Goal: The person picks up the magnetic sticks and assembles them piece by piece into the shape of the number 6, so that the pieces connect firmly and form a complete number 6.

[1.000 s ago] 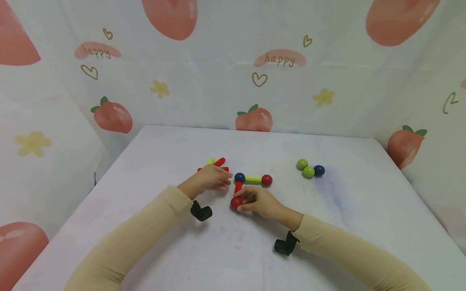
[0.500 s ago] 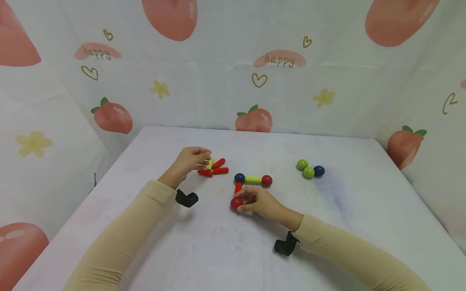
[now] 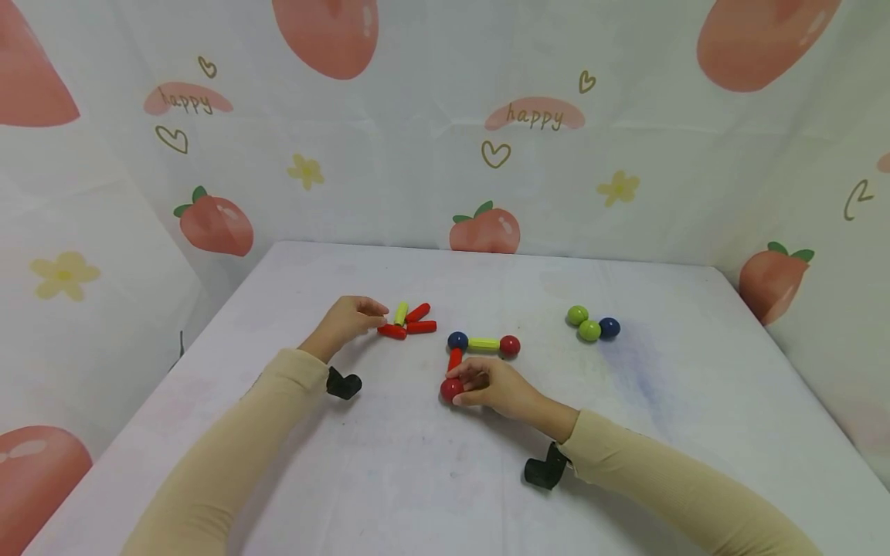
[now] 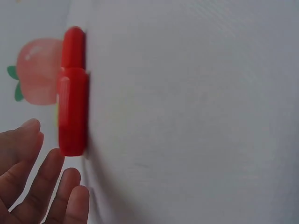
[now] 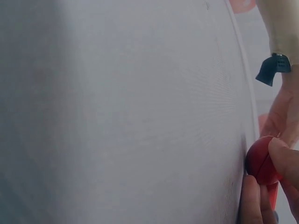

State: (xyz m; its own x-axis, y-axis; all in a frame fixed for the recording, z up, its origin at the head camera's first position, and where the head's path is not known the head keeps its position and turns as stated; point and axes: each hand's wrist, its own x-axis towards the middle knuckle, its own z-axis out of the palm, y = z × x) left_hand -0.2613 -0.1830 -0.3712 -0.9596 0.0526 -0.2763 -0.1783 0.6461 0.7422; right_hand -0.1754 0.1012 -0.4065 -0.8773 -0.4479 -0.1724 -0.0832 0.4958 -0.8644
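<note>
My right hand [image 3: 504,388] pinches a red ball [image 3: 450,390] between thumb and fingers, clearly seen in the right wrist view. From that ball a red stick [image 3: 455,361] runs up to a blue ball [image 3: 457,340]; a yellow stick [image 3: 483,344] links the blue one to a second red ball [image 3: 510,345]. My left hand [image 3: 349,320] is beside a loose red stick [image 4: 73,114], its fingers loosely extended and holding nothing. Just past it in the head view lie a yellow stick [image 3: 401,313] and two more red sticks [image 3: 421,327].
Two green balls [image 3: 577,315] and a blue ball [image 3: 609,328] sit together at the right on the white table [image 3: 389,479]. A patterned cloth with peaches [image 3: 417,154] hangs behind the table's far edge. A black wrist mount [image 3: 545,471] hangs below each sleeve.
My left hand has moved left from near the joined pieces, over the loose sticks, then back to the left end of the pile. The right hand and its red ball have stayed put.
</note>
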